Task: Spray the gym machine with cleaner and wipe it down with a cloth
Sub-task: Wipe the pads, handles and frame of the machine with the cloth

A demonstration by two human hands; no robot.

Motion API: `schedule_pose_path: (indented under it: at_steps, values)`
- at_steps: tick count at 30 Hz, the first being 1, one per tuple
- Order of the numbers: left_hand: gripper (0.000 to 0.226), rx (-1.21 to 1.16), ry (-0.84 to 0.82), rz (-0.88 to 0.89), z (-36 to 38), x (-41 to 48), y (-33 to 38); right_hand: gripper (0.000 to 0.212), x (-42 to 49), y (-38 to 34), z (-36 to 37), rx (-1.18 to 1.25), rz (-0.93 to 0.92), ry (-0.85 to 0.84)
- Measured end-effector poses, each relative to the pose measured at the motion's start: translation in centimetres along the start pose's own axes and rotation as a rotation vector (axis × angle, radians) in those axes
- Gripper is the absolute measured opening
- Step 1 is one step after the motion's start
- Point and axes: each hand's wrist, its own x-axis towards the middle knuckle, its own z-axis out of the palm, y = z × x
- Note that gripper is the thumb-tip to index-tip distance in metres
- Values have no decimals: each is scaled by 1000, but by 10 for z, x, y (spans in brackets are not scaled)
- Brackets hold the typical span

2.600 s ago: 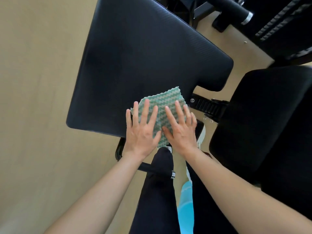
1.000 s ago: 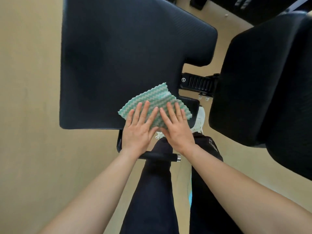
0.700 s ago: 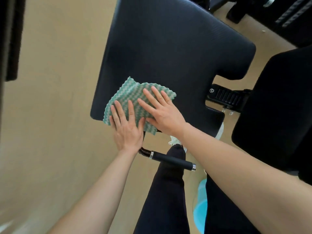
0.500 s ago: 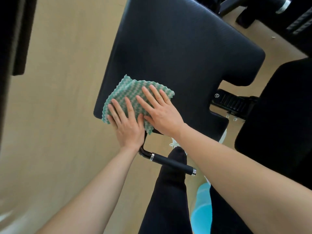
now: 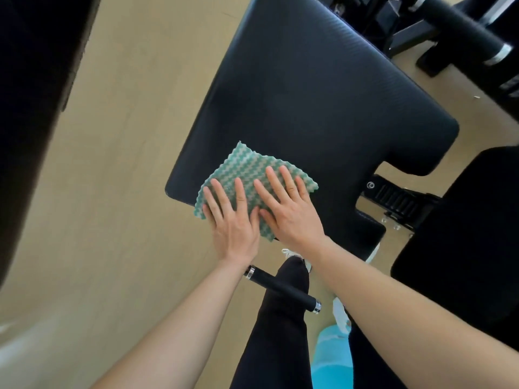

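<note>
Cloth (image 5: 252,167), green-and-white zigzag, lies on the near left corner of the black padded bench (image 5: 309,94), overhanging its edge. Left hand (image 5: 233,220) and right hand (image 5: 289,209) press it flat, fingers straight. Round mark (image 5: 370,185) on the ribbed adjuster (image 5: 396,199) is too small to read.

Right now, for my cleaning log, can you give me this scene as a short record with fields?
surface: black seat pad, textured
tool: green-and-white cloth, flat on the pad's near corner, partly overhanging its edge
left hand: flat on cloth, fingers straight
right hand: flat on cloth, beside the left
below pad: black grip handle with chrome ends
</note>
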Motion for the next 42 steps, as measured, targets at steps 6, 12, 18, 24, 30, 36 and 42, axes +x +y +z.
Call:
schedule_pose_path:
  at_steps: [6,12,18,24,30,36,42]
  values:
    - [79,-47,37,-276,-33,58,-25,63,96,-10,-42,-143,-282,-43]
    - [71,-53,52,-301,-47,98,8,67,126,13,-63,-206,-244,-8]
    - [69,-25,62,-191,-64,162,61,67,151,75,-102,-196,-135,17]
    - [69,30,94,-65,-90,224,108,69,181,123,-136,-173,1,18]
    - [68,111,55,186,-115,279,158,68,181,169,-151,-41,236,19]
    - [64,246,18,506,-108,278,204,68,125,200,-134,50,432,117]
    - [61,397,-61,825,-95,258,254,71,57,219,-108,66,656,163]
